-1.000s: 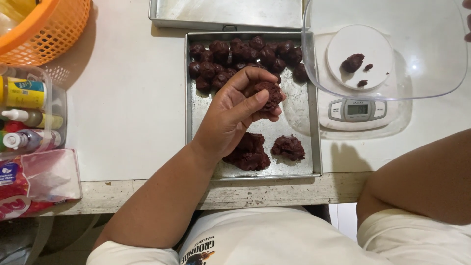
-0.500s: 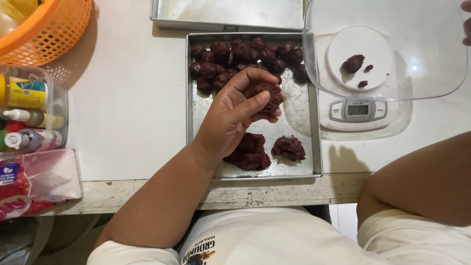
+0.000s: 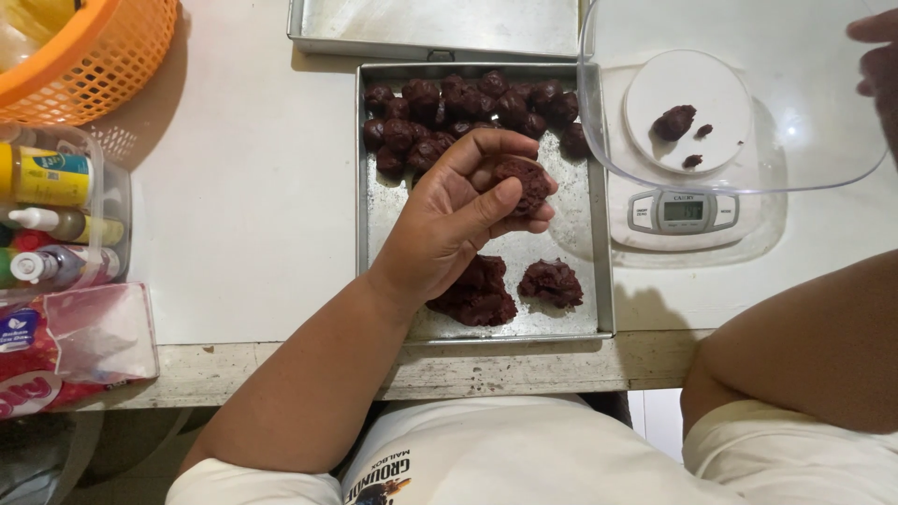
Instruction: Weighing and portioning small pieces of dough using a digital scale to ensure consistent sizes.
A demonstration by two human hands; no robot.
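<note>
**Dough lump in my left hand over the tray**

I hold a dark brown dough lump (image 3: 524, 182) in my left hand (image 3: 458, 220), fingers curled round it, thumb pressed against its lower side. The hand hangs above the metal tray (image 3: 374, 243) on the bench (image 3: 243, 206). Rolled balls (image 3: 468, 103) crowd the tray's far end; two rough heaps (image 3: 514, 285) lie at the near end, just below my wrist. Right of the tray a scale (image 3: 683, 213) sits under a clear bowl (image 3: 795, 140) with a small piece of dough (image 3: 673, 122) inside. My right hand (image 3: 879, 65) is at the bowl's far rim, mostly cut off, so I cannot tell its grip. An orange basket (image 3: 103, 65) and bottles (image 3: 56, 224) stand at the left.
</note>
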